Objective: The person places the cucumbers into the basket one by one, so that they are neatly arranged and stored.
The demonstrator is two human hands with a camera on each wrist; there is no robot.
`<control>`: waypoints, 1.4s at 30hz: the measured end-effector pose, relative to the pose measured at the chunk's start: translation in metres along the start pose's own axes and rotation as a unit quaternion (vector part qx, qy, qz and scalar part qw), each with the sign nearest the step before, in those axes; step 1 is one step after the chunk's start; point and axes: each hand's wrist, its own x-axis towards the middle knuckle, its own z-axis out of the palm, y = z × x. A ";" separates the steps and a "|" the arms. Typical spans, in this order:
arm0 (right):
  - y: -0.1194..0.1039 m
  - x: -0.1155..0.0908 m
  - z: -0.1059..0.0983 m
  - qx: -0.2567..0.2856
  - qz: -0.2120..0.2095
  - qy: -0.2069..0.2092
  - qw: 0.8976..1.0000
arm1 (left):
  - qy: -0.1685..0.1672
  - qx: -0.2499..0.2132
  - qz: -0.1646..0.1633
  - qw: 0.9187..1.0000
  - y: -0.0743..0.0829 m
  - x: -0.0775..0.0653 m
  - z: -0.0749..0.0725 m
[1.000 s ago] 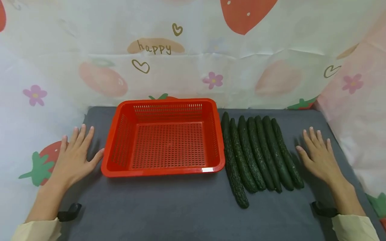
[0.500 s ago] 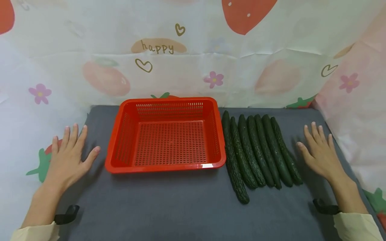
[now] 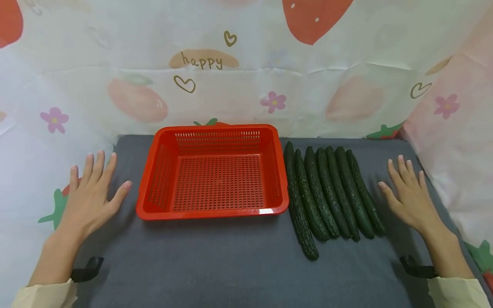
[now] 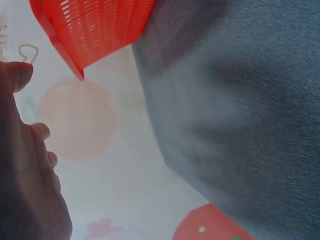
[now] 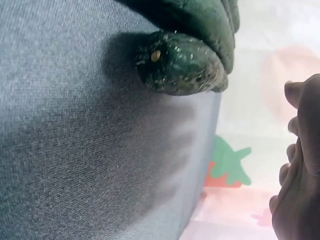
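Observation:
In the head view my left hand (image 3: 89,194) is held with fingers spread, to the left of a red plastic basket (image 3: 208,215). The left wrist view shows that hand (image 4: 27,170) raised off the cloth, apart from the basket (image 4: 102,30). Several dark green cucumbers (image 3: 334,192) lie side by side along the basket's right side. Beyond them on the right hovers my right hand (image 3: 410,196), its fingers straight and holding nothing. In the right wrist view the end of the nearest cucumber (image 5: 182,62) shows, apart from the right hand (image 5: 305,160).
A grey cloth (image 3: 208,265) covers the table under the basket and cucumbers. White curtains (image 3: 231,98) printed with strawberries, flowers and hearts hang behind and on both sides. A black strap (image 3: 87,270) circles the left wrist, and another strap (image 3: 417,267) the right.
The head view has shifted slightly. My left hand moved away from the basket's left rim, then slightly back toward it. The right hand, basket and cucumbers hold nearly the same places.

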 end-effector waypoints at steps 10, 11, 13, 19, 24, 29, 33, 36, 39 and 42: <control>-0.015 0.000 0.000 0.011 -0.013 -0.005 1.000 | -0.003 -0.026 0.010 1.000 0.010 0.006 -0.004; -0.016 0.000 0.000 0.013 -0.014 -0.006 1.000 | -0.003 -0.040 0.013 0.999 0.013 0.008 -0.005; -0.017 0.000 0.001 0.019 -0.014 -0.008 1.000 | -0.003 -0.070 0.018 0.997 0.017 0.013 -0.005; -0.018 0.000 0.009 0.059 -0.013 -0.016 0.998 | 0.002 -0.157 0.037 0.987 0.031 0.032 -0.001; -0.020 -0.004 0.017 0.070 -0.002 -0.030 0.997 | -0.011 -0.214 0.039 0.976 0.031 0.037 0.008; -0.021 -0.003 0.018 0.072 0.009 -0.049 0.996 | -0.033 -0.268 0.015 0.963 0.029 0.037 0.012; -0.026 -0.001 0.016 0.055 0.021 -0.066 0.996 | -0.045 -0.288 -0.007 0.957 0.029 0.035 0.016; -0.029 -0.002 0.015 0.038 0.033 -0.079 0.996 | -0.038 -0.302 0.003 0.953 0.030 0.036 0.026; -0.031 -0.001 0.016 0.038 0.046 -0.092 0.994 | -0.017 -0.323 0.019 0.946 0.031 0.038 0.034; -0.032 0.001 0.016 0.044 0.060 -0.099 0.992 | 0.004 -0.349 0.027 0.937 0.030 0.041 0.038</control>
